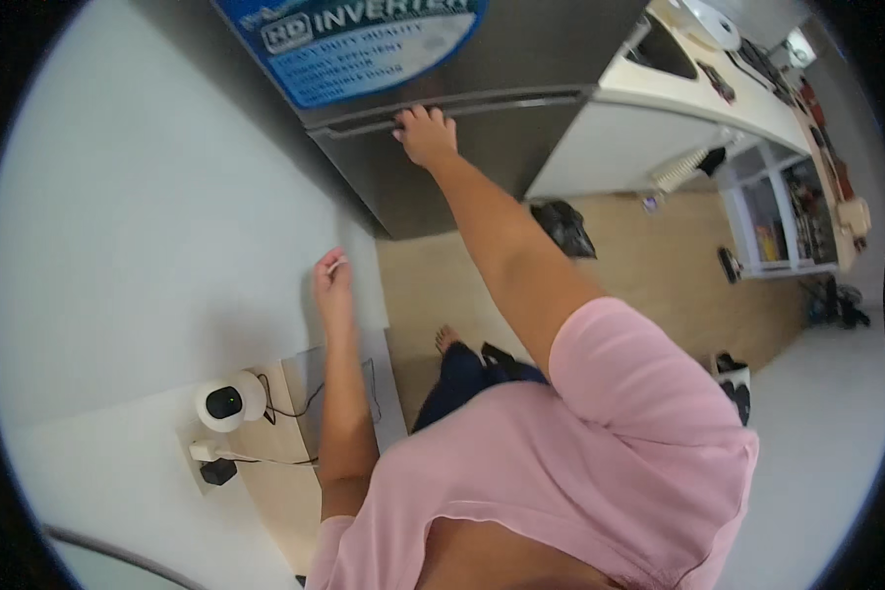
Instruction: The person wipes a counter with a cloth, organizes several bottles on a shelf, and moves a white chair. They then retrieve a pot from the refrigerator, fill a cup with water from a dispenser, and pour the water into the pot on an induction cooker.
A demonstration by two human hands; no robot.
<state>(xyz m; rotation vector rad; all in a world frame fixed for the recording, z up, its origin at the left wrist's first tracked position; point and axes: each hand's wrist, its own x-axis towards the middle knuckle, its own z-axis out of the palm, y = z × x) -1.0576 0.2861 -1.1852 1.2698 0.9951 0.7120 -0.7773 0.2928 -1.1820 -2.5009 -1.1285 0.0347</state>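
Note:
My right hand (426,139) reaches forward to a grey refrigerator (479,155). Its fingers hook over the handle groove (516,103) between the upper and lower doors, near the left end; both doors look closed. A large blue sticker with writing (361,55) covers part of the upper door. Lower down, beside the pale wall, my left hand (332,291) is curled with a small white object (337,265) between its fingers. What that object is, I cannot tell.
A white camera (232,402) stands on a wooden surface (273,472) by plugged-in adapters (217,470) and cables. Right of the refrigerator runs a white counter (678,88). A black plastic bag (564,228) lies on the floor (649,258). A white-framed cabinet (778,214) is farther right.

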